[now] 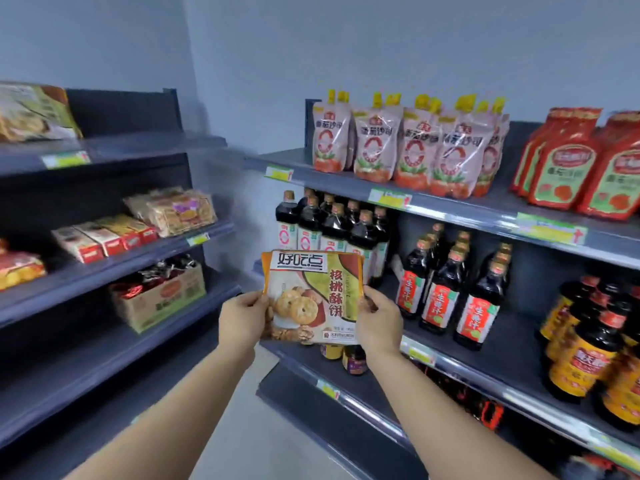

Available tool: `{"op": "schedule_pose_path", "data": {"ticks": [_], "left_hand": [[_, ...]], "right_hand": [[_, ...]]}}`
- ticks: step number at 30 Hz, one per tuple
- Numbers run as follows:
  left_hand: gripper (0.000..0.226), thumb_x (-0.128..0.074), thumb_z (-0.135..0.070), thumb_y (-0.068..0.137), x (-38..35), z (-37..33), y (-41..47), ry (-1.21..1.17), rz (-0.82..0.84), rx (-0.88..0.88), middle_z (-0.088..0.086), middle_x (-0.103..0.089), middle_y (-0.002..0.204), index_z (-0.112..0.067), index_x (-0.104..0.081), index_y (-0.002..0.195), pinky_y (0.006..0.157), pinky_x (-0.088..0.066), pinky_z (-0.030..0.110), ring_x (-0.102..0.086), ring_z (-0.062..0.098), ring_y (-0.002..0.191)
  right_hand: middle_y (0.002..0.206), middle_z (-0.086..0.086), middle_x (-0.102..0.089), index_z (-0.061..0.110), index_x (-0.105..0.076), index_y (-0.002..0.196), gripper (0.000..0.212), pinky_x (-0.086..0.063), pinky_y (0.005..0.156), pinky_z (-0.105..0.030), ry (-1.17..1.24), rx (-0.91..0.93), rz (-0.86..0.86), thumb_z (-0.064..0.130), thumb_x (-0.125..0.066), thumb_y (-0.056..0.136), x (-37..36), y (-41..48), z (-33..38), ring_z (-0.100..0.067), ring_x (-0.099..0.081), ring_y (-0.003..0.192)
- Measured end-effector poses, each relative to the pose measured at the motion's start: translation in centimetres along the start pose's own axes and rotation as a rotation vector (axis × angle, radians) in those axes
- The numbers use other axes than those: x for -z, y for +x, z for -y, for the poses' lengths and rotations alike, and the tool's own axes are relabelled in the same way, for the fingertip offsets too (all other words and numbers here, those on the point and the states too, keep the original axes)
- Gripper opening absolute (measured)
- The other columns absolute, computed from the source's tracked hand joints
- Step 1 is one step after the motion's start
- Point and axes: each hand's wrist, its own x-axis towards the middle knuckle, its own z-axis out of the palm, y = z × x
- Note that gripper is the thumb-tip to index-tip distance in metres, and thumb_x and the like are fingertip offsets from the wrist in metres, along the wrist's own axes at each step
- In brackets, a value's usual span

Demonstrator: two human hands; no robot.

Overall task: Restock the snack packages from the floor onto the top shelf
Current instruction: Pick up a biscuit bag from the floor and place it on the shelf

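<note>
At the upper left of the frame a matching package (34,112) lies on the top shelf (114,147) of the left rack, with bare dark metal beside it. In the lower middle, the left hand (242,318) pinches the left edge of the snack packages (311,296), thumb over the front; the right hand (379,323) grips the right edge likewise. They look like a thin stack of flat, glossy plastic bags, held upright with the long axis near vertical. The shelf lies up and left of them, so the left hand is nearer. Right of the hands stand dark glass sauce bottles (440,292).
</note>
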Motion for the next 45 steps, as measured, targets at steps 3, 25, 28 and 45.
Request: {"op": "schedule_pose_path", "data": {"ticks": [3,25,28,45], "left_hand": [[0.035,-0.052,-0.009,0.095,3.0,-2.9,2.1,0.001,-0.051,-0.061,0.005,-0.056,0.058,-0.012,-0.063,0.062,0.061,-0.05,0.04,-0.052,0.021,0.061],[0.042,-0.056,-0.013,0.094,14.8,-13.0,18.7,-0.086,-0.523,-0.13,0.003,-0.065,0.069,-0.023,-0.06,0.053,0.086,-0.054,0.053,-0.065,0.032,0.086],[0.039,-0.056,-0.012,0.095,16.4,-14.0,20.9,-0.082,-0.553,-0.148,0.01,-0.068,0.074,-0.022,-0.061,0.057,0.087,-0.053,0.056,-0.067,0.036,0.091],[0.02,-0.058,-0.021,0.094,28.9,-21.1,39.1,-0.019,-0.684,-0.234,0.002,-0.07,0.093,-0.015,-0.072,0.106,0.086,-0.057,0.044,-0.067,0.022,0.094]], "right_hand": [[0.119,-0.004,-0.059,0.019,-0.064,0.126,0.031,-0.047,0.092,-0.034,0.015,0.057,0.026,0.016,-0.051,0.097,-3.4,0.9,3.1,-0.022,-0.057,0.108],[0.109,0.0,-0.069,0.02,-0.068,0.117,0.028,-0.049,0.074,-0.028,0.099,0.336,0.447,0.016,-0.05,0.096,-27.3,14.1,18.3,-0.019,-0.064,0.096],[0.111,0.001,-0.068,0.024,-0.067,0.118,0.029,-0.055,0.075,-0.032,0.116,0.347,0.49,0.018,-0.049,0.097,-30.8,15.2,19.9,-0.018,-0.064,0.095],[0.091,0.01,-0.067,0.03,-0.066,0.101,0.019,-0.057,0.066,-0.031,0.284,0.411,0.604,0.018,-0.05,0.098,-51.4,20.7,31.9,-0.006,-0.065,0.08]]}}
